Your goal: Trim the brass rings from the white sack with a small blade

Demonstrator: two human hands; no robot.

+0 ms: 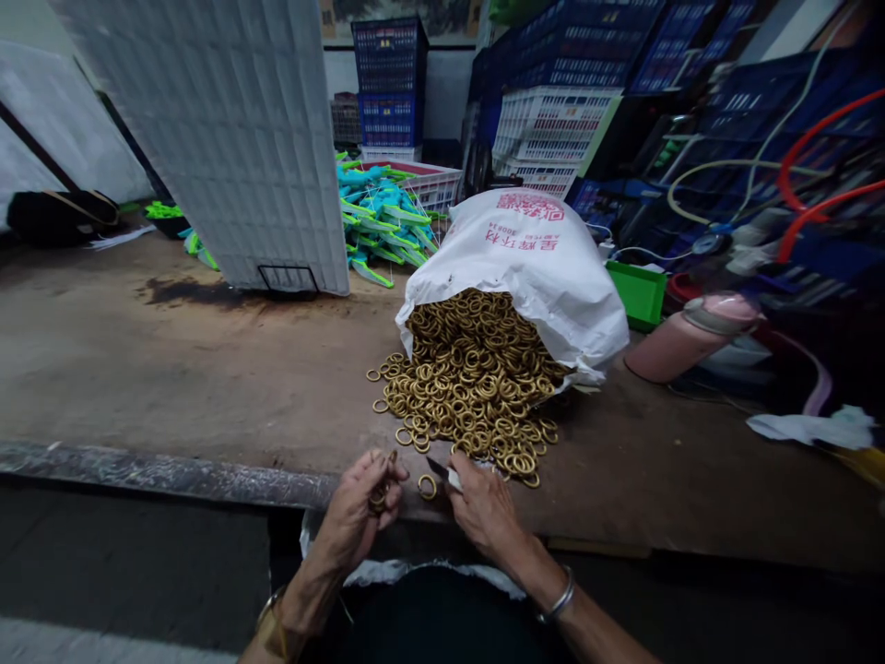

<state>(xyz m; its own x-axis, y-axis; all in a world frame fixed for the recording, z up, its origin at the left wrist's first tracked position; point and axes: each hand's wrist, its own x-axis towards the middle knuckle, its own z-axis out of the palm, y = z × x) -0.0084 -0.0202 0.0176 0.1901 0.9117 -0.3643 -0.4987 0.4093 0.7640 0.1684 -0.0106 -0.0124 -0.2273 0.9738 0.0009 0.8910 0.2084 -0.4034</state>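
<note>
Curled nearly closed, the left hand (366, 498) has hold of a few brass-coloured rings (378, 498), one showing up at the fingertips and the others partly hidden in its fingers. At about 3 o'clock from it, in the gap between the two hands, a loose ring (427, 486) lies flat near the front edge of the table (207, 387); being round, it has no long axis. Neither hand is clearly nearer to it.

The right hand (484, 505), closed on the pale handle of what looks like a knife (439, 468), has that ring at about 9 to 10 o'clock. The dark blade runs along a line from 4 to 10 o'clock, its tip towards 10, just beyond the ring.

The pile of rings (456, 401) spreads from about 1 o'clock of the left hand to 12 o'clock of the right, its near fringe closer to the right. The rings are dull gold, plain and smooth-looking, heaped at many tilts. Behind them the white sack (546, 267), printed in red, lies on its side, mouth facing roughly 7 o'clock.
</note>
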